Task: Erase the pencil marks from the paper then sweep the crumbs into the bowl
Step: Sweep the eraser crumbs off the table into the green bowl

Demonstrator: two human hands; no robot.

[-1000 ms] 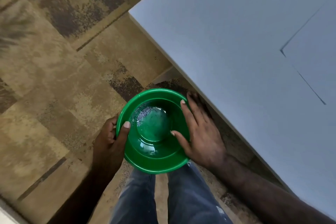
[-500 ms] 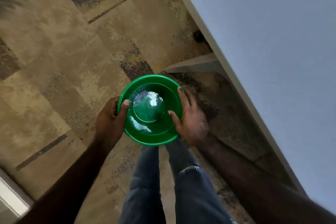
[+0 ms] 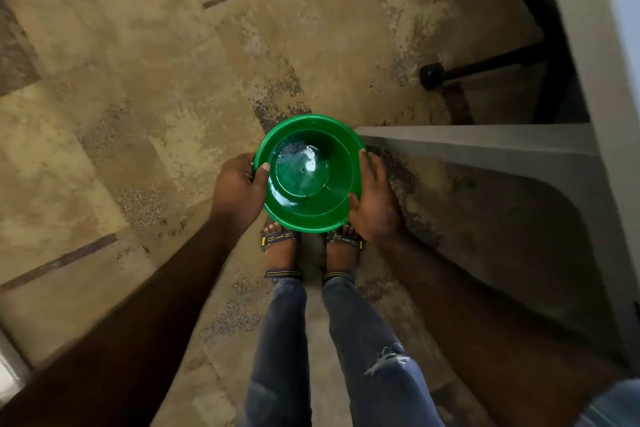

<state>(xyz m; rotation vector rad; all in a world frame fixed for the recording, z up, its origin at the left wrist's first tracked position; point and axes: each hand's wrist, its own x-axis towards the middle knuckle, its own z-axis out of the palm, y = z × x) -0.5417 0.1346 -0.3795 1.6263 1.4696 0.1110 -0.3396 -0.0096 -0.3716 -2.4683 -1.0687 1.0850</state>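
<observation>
Green bowl (image 3: 309, 218) (crumbs (image 3: 294, 148) inside)

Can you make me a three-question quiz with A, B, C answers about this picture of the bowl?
1. Where is the bowl? A on a table; B held above the floor; C on a chair.
2. What colour is it? A red; B blue; C green.
3. How is it held? A one hand; B both hands; C no hands.

Answers: B, it hangs over the person's sandalled feet. C, rim and inside are green. B, the left hand and right hand grip opposite sides of the rim.
</observation>
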